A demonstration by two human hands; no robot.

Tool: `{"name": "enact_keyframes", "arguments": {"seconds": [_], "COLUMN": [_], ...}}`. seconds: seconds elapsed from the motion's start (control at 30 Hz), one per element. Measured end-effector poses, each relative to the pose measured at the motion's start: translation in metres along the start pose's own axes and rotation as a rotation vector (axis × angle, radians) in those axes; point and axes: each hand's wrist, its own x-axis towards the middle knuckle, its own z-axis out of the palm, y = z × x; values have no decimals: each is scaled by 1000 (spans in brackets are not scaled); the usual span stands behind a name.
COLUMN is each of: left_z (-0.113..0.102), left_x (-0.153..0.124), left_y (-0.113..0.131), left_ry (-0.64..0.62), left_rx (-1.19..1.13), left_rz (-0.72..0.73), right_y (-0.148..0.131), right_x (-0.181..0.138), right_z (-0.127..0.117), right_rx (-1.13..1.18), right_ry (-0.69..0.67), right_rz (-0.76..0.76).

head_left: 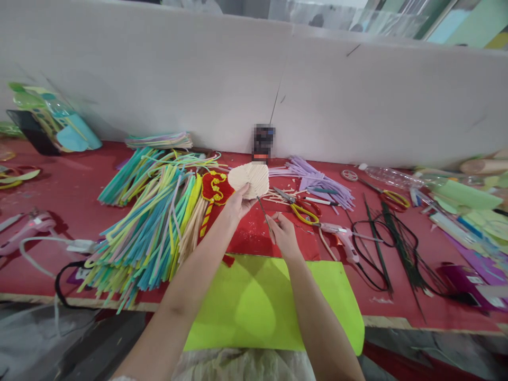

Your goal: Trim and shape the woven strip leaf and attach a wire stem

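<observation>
My left hand [240, 203] is closed on the lower edge of a cream, fan-shaped piece [254, 175] with a ribbed surface, apparently built from chenille stems. A thin dark stick [262, 208] runs from the bottom of this piece down to my right hand [282, 233], whose fingers pinch it. Whether the stick is fixed to the cream piece, I cannot tell. Left of the piece lies a red fan [206, 189] with yellow trim and a striped handle. Yellow-handled scissors [304, 211] rest just right of my hands, beside short cream offcuts [280, 197].
Bundles of coloured chenille stems [146, 227] cover the left; lilac stems [313, 177] lie behind. A pink glue gun [345, 241], its black cord and dark green wires [400, 248] are at right. A phone [263, 142] leans against the white partition [178, 69]. A lime-green sheet [254, 307] hangs over the front edge.
</observation>
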Motion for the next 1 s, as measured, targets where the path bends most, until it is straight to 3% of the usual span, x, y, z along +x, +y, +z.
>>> {"name": "enact_keyframes", "arguments": {"seconds": [1.0], "left_z": [0], "left_x": [-2], "left_y": [-3], "left_ry": [-77], "left_rx": [83], "left_rz": [28], "right_y": [8], "right_x": [4], "right_z": [-4], "right_rx": [149], "right_ry": [-45], "right_rz": [52]}}
